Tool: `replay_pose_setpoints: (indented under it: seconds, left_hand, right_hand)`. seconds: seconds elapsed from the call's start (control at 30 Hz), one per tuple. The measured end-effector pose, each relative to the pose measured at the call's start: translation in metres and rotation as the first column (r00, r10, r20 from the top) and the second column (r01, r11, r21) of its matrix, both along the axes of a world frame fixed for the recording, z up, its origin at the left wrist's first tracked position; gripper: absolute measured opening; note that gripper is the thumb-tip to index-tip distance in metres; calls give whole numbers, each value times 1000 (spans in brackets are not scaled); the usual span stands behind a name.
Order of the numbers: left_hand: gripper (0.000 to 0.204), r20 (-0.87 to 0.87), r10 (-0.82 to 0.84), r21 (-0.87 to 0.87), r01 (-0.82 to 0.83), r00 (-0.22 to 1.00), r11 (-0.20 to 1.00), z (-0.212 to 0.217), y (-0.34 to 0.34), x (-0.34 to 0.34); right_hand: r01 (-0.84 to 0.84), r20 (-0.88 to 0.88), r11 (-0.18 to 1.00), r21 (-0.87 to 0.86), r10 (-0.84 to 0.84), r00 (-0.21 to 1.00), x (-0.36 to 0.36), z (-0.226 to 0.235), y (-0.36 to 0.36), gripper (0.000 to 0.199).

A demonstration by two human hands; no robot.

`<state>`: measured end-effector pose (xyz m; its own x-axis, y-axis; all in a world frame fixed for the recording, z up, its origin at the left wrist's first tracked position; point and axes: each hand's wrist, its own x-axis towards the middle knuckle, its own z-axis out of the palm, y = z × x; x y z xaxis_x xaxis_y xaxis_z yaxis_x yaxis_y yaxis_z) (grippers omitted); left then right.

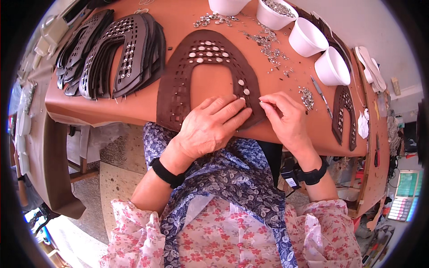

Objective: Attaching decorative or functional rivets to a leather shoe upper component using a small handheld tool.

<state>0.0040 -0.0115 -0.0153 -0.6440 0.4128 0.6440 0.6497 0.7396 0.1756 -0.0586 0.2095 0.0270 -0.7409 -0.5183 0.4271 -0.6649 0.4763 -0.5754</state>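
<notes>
Head view: left hand [213, 125] lies flat, fingers extended, pressing the brown perforated leather shoe upper [206, 71] onto the orange surface [147, 102]; right hand [286, 117] pinches a small metal stud [261, 103] at the upper's right arm. White cups [308, 38] stand beyond.

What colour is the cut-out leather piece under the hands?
Dark brown, with silver studs; the leather piece shows best in the head view.

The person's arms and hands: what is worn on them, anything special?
Both hands are bare, no gloves. The left hand has a plain black band round its wrist. The right hand has a black strap carrying a small black box with a pale label. Loose sleeves, white with small pink flowers, are pushed up above the forearms.
</notes>
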Motion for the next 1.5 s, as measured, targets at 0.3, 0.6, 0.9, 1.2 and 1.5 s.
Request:
replay_pose_setpoints:
  seconds: [0.3,0.6,0.9,1.2,1.5]
  left_hand:
    - [46,85,7,73,-13,996,997,2,2,2]
    - [46,74,16,71,-21,997,997,0,3,3]
    - [42,76,24,90,-31,997,995,2,3,2]
    - [42,68,24,98,-30,997,995,2,4,2]
    - [51,114,18,86,-28,993,996,3,2,3]
  right_hand:
    - [-47,-196,999,-11,44,980,-5,-14,-12,11]
    - [-106,-229,994,12,106,968,-5,-19,-9,14]
    - [-134,-206,991,16,135,969,-2,-18,-8,14]
    - [-74,-48,994,-79,71,996,1,-20,-9,13]
    - [-90,-118,995,-47,84,989,1,-19,-11,14]
